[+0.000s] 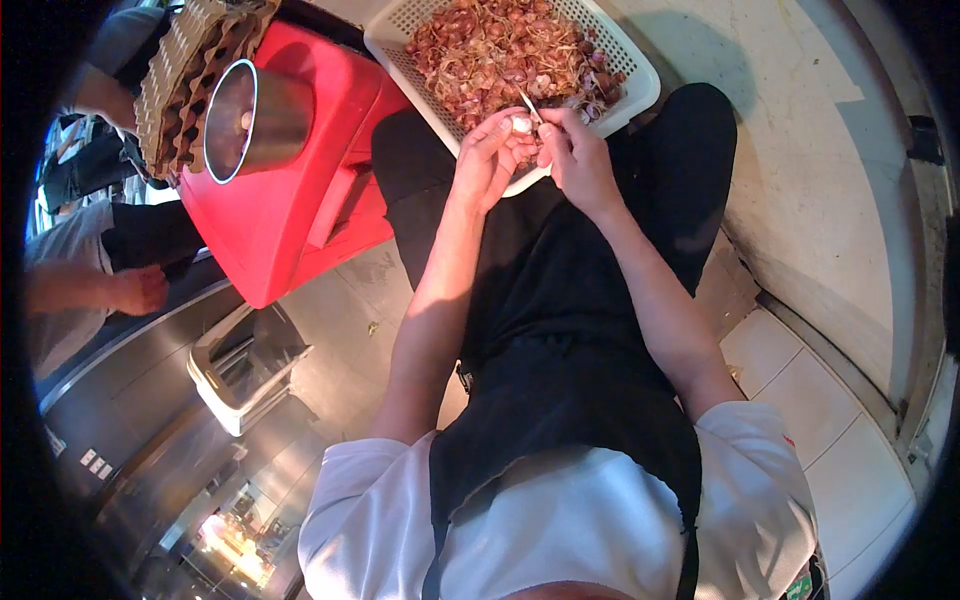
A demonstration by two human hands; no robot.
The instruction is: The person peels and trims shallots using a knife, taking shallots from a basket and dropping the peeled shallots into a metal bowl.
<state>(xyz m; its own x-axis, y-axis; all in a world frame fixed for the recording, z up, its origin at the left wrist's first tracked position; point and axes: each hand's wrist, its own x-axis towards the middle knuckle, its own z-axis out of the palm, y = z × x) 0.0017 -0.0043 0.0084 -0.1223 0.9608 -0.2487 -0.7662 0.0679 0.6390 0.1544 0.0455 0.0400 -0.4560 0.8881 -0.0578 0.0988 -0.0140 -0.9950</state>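
Observation:
My left hand [488, 158] is closed around a small pale bulb [521, 125], which looks like a peeled shallot, between thumb and fingers. Close beside it, my right hand [578, 160] grips a small knife [530, 106], its short blade pointing up and away from me by the bulb. Both hands are over the near rim of a white perforated basket [640, 92] at my knees. Inside the basket lies a heap of reddish shallots [500, 45] with dry roots and loose skins.
Left of the basket, a metal pot [280, 122] with a few pale pieces inside lies on a red plastic box [270, 225]. Stacked egg trays [180, 90] stand behind it. Other people, one with a hand [140, 290] showing, are at far left. A wall [800, 150] rises at right.

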